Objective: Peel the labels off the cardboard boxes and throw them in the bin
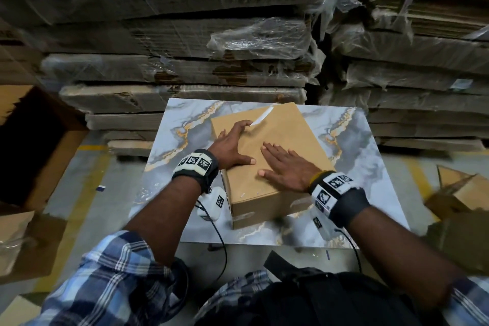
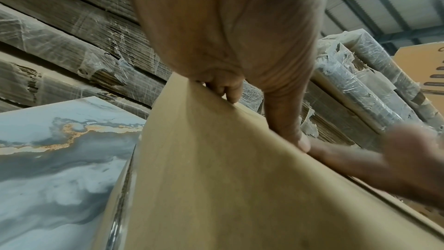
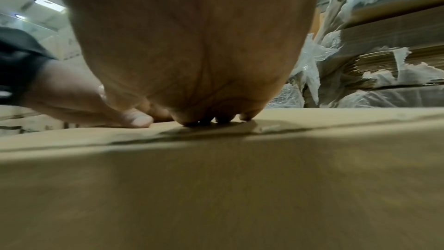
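A brown cardboard box [image 1: 285, 130] lies at an angle on the marble-patterned table [image 1: 357, 167]. A white label strip [image 1: 260, 116] is stuck near the box's far corner. My left hand [image 1: 238, 140] lies spread on the box's top left, its index fingertip touching the near end of the label. My right hand [image 1: 275, 160] rests flat and open on the middle of the top. The left wrist view shows the left hand [image 2: 240, 64] at the top edge of the box [image 2: 216, 178]. In the right wrist view the right palm [image 3: 192, 64] presses the cardboard [image 3: 216, 178].
Plastic-wrapped stacks of flat cardboard [image 1: 185, 61] rise just behind the table. A large open carton [image 1: 39, 145] stands on the floor at the left, and more opened cartons [image 1: 460, 193] lie at the right.
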Available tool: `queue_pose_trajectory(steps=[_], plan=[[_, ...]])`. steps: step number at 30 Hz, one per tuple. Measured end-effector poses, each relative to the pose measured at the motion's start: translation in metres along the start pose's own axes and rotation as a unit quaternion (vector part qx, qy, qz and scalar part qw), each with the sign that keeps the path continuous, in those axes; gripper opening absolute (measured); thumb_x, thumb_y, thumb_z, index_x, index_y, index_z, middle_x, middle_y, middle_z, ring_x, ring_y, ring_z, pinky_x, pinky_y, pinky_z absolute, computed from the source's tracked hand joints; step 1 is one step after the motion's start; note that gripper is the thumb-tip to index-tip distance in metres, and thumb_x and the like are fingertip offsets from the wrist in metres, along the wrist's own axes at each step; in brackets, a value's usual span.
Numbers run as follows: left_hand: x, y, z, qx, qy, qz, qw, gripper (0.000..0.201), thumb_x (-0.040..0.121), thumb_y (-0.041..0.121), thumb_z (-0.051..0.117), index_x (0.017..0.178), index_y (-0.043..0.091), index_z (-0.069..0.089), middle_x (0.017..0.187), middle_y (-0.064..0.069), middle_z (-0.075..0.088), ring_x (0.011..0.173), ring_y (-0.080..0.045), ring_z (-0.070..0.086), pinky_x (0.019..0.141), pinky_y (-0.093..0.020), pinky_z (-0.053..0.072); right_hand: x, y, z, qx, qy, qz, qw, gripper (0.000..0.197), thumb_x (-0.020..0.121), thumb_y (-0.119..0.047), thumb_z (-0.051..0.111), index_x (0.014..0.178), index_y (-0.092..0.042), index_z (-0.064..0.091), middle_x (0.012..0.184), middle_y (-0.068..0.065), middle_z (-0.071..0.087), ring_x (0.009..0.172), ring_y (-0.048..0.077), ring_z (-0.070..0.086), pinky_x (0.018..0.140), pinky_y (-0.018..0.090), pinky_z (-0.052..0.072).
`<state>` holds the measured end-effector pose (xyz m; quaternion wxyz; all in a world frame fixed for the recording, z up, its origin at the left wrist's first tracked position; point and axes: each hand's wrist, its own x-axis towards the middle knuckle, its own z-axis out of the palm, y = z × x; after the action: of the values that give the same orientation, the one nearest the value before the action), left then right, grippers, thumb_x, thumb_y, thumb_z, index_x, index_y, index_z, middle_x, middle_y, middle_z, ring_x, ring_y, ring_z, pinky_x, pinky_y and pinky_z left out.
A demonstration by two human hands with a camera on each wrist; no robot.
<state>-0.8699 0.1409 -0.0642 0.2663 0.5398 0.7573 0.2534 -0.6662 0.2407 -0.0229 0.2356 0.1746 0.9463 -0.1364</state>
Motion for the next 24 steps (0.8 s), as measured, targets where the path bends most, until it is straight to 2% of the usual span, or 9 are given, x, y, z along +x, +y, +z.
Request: queue_pose_trajectory(steps=[3, 4, 6, 8, 12, 16, 19, 24], plan=[[0.002, -0.002, 0.001, 0.003, -0.006, -0.002, 1.0, 0.104, 0.06, 0.073, 0.069, 0.141, 0.042, 0.011, 0.158, -0.008, 0.033, 0.147, -0.031, 0.026, 0.123, -0.05, 0.004, 0.027, 0.0, -0.017, 0.006, 0.008, 0.041, 0.999, 0.086, 0.096, -0.072, 0.012, 0.159, -0.018, -0.01, 0.164, 0.002, -0.021, 0.153, 0.021, -0.013, 0.124, 0.045, -0.002], [0.003, -0.002, 0.0, 0.004, -0.005, -0.006, 1.0, 0.105, 0.058, 0.075, 0.067, 0.14, 0.044, 0.01, 0.158, -0.008, 0.033, 0.148, -0.033, 0.025, 0.123, -0.051, 0.005, 0.033, -0.003, -0.019, 0.007, 0.015, 0.049, 0.999, 0.087, 0.096, -0.072, 0.012, 0.159, -0.016, -0.009, 0.165, 0.004, -0.02, 0.153, 0.022, -0.013, 0.124, 0.046, -0.003], [0.002, -0.005, 0.002, -0.002, -0.005, -0.008, 1.0, 0.103, 0.062, 0.065, 0.074, 0.14, 0.045, 0.01, 0.159, -0.008, 0.032, 0.148, -0.035, 0.023, 0.122, -0.052, 0.006, 0.028, -0.012, -0.014, 0.008, 0.012, 0.035, 0.999, 0.091, 0.094, -0.074, 0.013, 0.159, -0.015, -0.01, 0.164, 0.006, -0.021, 0.153, 0.023, -0.014, 0.124, 0.045, -0.003], [0.002, -0.005, 0.003, -0.008, -0.001, -0.006, 1.0, 0.1, 0.068, 0.052, 0.081, 0.139, 0.044, 0.011, 0.158, -0.009, 0.034, 0.148, -0.032, 0.026, 0.123, -0.05, 0.003, 0.009, -0.015, -0.001, 0.005, 0.001, 0.001, 1.0, 0.09, 0.094, -0.074, 0.014, 0.159, -0.016, -0.012, 0.163, 0.004, -0.023, 0.152, 0.02, -0.015, 0.124, 0.042, -0.003], [0.003, -0.004, 0.001, -0.005, -0.004, -0.015, 1.0, 0.101, 0.068, 0.056, 0.08, 0.139, 0.046, 0.01, 0.158, -0.009, 0.033, 0.147, -0.035, 0.026, 0.123, -0.05, 0.003, -0.008, 0.001, 0.0, -0.002, -0.006, -0.017, 1.0, 0.083, 0.094, -0.071, 0.012, 0.159, -0.023, -0.011, 0.164, -0.004, -0.022, 0.153, 0.015, -0.012, 0.125, 0.041, -0.002], [0.003, -0.002, 0.001, 0.001, -0.009, -0.012, 1.0, 0.098, 0.071, 0.052, 0.08, 0.139, 0.045, 0.01, 0.157, -0.01, 0.034, 0.147, -0.037, 0.026, 0.122, -0.05, 0.008, 0.031, -0.001, -0.019, 0.008, 0.011, 0.041, 0.999, 0.082, 0.098, -0.068, 0.013, 0.159, -0.018, -0.008, 0.165, 0.002, -0.019, 0.153, 0.02, -0.013, 0.124, 0.045, -0.003], [0.001, -0.004, 0.001, -0.002, -0.009, -0.014, 1.0, 0.099, 0.064, 0.061, 0.075, 0.138, 0.047, 0.01, 0.157, -0.007, 0.035, 0.147, -0.039, 0.024, 0.122, -0.053, 0.01, 0.037, -0.014, -0.018, 0.016, 0.023, 0.04, 0.999, 0.088, 0.096, -0.072, 0.012, 0.159, -0.014, -0.009, 0.165, 0.006, -0.02, 0.153, 0.022, -0.014, 0.124, 0.046, -0.003], [-0.003, 0.004, 0.0, -0.004, 0.002, 0.001, 1.0, 0.098, 0.075, 0.044, 0.082, 0.145, 0.035, 0.013, 0.157, -0.013, 0.034, 0.148, -0.027, 0.027, 0.123, -0.043, 0.0, -0.011, -0.003, 0.004, 0.009, 0.0, -0.012, 1.0, 0.084, 0.097, -0.069, 0.015, 0.159, -0.019, -0.011, 0.163, -0.001, -0.023, 0.152, 0.015, -0.013, 0.124, 0.041, -0.003]])
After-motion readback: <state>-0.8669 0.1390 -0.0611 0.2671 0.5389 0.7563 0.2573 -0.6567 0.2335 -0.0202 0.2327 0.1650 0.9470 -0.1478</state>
